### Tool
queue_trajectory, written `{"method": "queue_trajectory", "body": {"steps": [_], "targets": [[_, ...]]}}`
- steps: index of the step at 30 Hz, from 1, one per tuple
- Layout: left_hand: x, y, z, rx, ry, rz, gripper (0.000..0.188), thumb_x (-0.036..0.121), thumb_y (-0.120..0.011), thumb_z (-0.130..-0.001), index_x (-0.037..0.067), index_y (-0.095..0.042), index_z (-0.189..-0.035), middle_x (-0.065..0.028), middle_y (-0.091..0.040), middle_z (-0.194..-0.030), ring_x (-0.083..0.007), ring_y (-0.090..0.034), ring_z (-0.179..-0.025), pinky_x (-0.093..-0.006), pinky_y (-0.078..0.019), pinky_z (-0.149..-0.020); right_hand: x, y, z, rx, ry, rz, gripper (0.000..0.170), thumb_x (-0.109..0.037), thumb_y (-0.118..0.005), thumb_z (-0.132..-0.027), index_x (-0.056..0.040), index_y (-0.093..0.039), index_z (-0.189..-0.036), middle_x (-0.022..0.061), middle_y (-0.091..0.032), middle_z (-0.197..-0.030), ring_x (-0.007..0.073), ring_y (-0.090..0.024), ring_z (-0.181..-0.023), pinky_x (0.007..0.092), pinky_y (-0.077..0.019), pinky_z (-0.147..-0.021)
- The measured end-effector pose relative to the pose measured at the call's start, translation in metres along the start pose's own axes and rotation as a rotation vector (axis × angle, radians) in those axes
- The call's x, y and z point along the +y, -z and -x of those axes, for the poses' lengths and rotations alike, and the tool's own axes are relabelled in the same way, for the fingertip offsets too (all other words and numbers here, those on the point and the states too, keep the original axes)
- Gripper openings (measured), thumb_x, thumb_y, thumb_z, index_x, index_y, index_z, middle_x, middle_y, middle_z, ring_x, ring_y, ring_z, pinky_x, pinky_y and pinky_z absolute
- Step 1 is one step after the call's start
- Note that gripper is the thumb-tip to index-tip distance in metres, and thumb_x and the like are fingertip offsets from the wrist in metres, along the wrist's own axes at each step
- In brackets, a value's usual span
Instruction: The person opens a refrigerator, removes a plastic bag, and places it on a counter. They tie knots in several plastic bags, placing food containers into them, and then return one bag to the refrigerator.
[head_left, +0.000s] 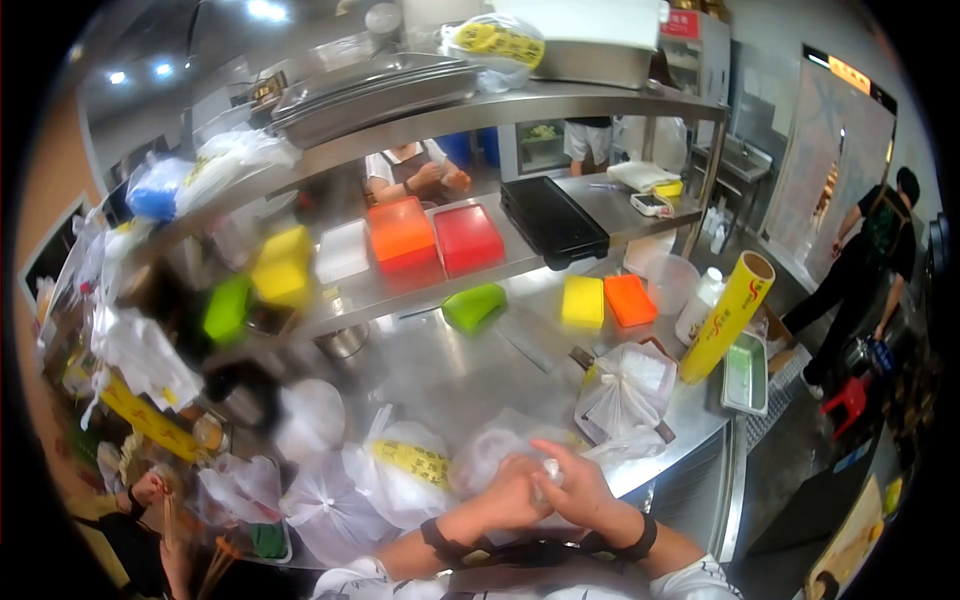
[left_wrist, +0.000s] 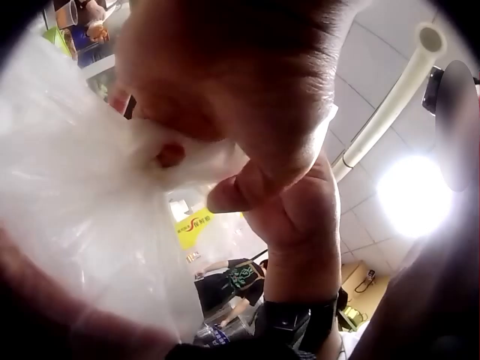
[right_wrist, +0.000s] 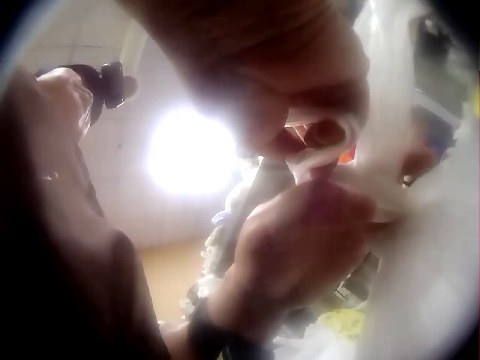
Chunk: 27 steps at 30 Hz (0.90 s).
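Close in front of the body, both hands work at the gathered top of a white translucent plastic bag (head_left: pixel 497 447). My left hand (head_left: pixel 515 490) has its fingers curled round the bunched plastic. Against it my right hand (head_left: pixel 583 487) grips another part of the twisted top, one finger reaching out over the left hand. In the left wrist view the plastic bag (left_wrist: pixel 90 202) bulges out below the fingers, its creases drawn together toward them. A strip of the plastic wraps around a fingertip in the right wrist view. The bag's contents are hidden.
Tied white bags (head_left: pixel 335 505) stand to the left, one with a yellow label (head_left: pixel 415 462). Another tied bag (head_left: pixel 625 390) sits at right, near a yellow film roll (head_left: pixel 730 315). Coloured trays (head_left: pixel 468 240) line the shelf above the steel counter (head_left: pixel 420 370). Other people stand around.
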<state>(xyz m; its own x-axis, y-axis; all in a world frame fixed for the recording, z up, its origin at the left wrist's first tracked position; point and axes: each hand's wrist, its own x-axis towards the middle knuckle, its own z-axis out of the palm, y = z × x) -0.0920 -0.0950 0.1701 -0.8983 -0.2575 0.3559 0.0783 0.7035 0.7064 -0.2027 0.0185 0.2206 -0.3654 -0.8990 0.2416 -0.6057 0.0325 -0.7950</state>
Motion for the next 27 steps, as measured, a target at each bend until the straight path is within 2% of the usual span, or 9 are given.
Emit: {"method": "queue_trajectory", "body": {"steps": [4,6,9,12,19,22,23,24,27], "targets": [[-0.022,-0.002,0.004,-0.003,0.009,-0.076,0.018,0.02,-0.062,-0.082,0.004,-0.065,-0.089,-0.0151,-0.065,-0.077,-0.0303,-0.062,-0.086,-0.0438,-0.0402,-0.089,-0.008,0.007,-0.007,-0.021,0.119,0.114,0.052,-0.021,-0.07,-0.081,-0.0068,-0.054,-0.128,0.0195,-0.063,-0.108,0.0334,-0.063,-0.096,0.0364,-0.0496,-0.084],[-0.016,0.002,0.005,-0.026,0.401,0.499,0.024,0.026,-0.06,-0.089,0.005,-0.069,-0.092,-0.0141,-0.068,-0.082,-0.0202,-0.062,-0.086,-0.0357,-0.0443,-0.084,-0.014,0.015,-0.015,0.275,0.438,0.258,0.054,-0.023,-0.073,-0.079,-0.0069,-0.054,-0.127,0.02,-0.063,-0.106,0.0349,-0.063,-0.093,0.0374,-0.0497,-0.082],[-0.003,0.027,-0.001,-0.147,0.733,0.564,0.028,0.029,-0.058,-0.094,0.006,-0.07,-0.102,-0.0109,-0.07,-0.089,-0.0143,-0.061,-0.086,-0.0295,-0.0461,-0.079,0.001,0.015,-0.014,0.229,0.433,0.284,0.049,-0.026,-0.071,-0.08,-0.0095,-0.058,-0.124,0.0153,-0.066,-0.093,0.0343,-0.063,-0.089,0.0399,-0.0499,-0.074],[-0.046,0.014,0.018,-0.059,0.559,0.717,0.029,0.03,-0.063,-0.092,0.005,-0.07,-0.105,-0.0077,-0.071,-0.092,-0.0151,-0.062,-0.088,-0.0292,-0.0468,-0.081,0.036,0.013,0.009,-0.123,0.111,0.321,0.027,-0.025,-0.068,-0.082,-0.0098,-0.066,-0.104,0.0137,-0.066,-0.087,0.0337,-0.063,-0.082,0.041,-0.0495,-0.068],[-0.026,0.024,0.022,-0.107,0.698,0.798,0.024,0.026,-0.071,-0.086,0.01,-0.072,-0.104,-0.0045,-0.07,-0.095,-0.0121,-0.061,-0.092,-0.0271,-0.0462,-0.085,0.019,0.024,0.022,-0.252,0.34,0.148,0.018,-0.023,-0.066,-0.085,-0.0056,-0.066,-0.081,0.0105,-0.064,-0.084,0.0336,-0.061,-0.086,0.0432,-0.0472,-0.076],[-0.004,0.024,0.012,-0.002,0.519,0.402,0.014,0.01,-0.067,-0.081,0.012,-0.072,-0.094,-0.0046,-0.069,-0.089,-0.0169,-0.063,-0.09,-0.0301,-0.0464,-0.083,0.04,0.016,0.01,-0.092,0.245,-0.065,0.02,-0.019,-0.062,-0.089,-0.0041,-0.064,-0.102,0.0111,-0.065,-0.097,0.0327,-0.058,-0.105,0.0394,-0.0445,-0.091],[-0.013,0.021,0.011,0.009,0.225,0.157,0.015,0.004,-0.064,-0.076,0.012,-0.07,-0.088,-0.0054,-0.067,-0.086,-0.0215,-0.063,-0.089,-0.0327,-0.0466,-0.081,0.049,0.01,0.004,-0.07,0.102,-0.239,0.025,-0.019,-0.06,-0.09,-0.004,-0.063,-0.11,0.0115,-0.066,-0.102,0.0321,-0.057,-0.11,0.0378,-0.0439,-0.094],[-0.02,0.02,0.011,0.016,-0.076,-0.086,0.018,-0.002,-0.06,-0.071,0.011,-0.068,-0.082,-0.0063,-0.065,-0.084,-0.0262,-0.062,-0.088,-0.0354,-0.0468,-0.08,0.077,-0.005,-0.002,-0.114,0.243,-0.319,0.032,-0.019,-0.057,-0.094,-0.0036,-0.057,-0.122,0.0119,-0.066,-0.108,0.0262,-0.059,-0.107,0.0347,-0.0454,-0.092],[-0.017,0.022,0.008,0.099,-0.101,-0.043,0.021,-0.004,-0.057,-0.062,0.011,-0.062,-0.077,-0.0077,-0.063,-0.083,-0.0326,-0.059,-0.085,-0.04,-0.0458,-0.078,0.064,-0.018,-0.009,-0.19,-0.167,-0.441,0.032,-0.022,-0.054,-0.096,-0.0035,-0.057,-0.123,0.0118,-0.065,-0.111,0.0206,-0.061,-0.102,0.0314,-0.0471,-0.089]]}}
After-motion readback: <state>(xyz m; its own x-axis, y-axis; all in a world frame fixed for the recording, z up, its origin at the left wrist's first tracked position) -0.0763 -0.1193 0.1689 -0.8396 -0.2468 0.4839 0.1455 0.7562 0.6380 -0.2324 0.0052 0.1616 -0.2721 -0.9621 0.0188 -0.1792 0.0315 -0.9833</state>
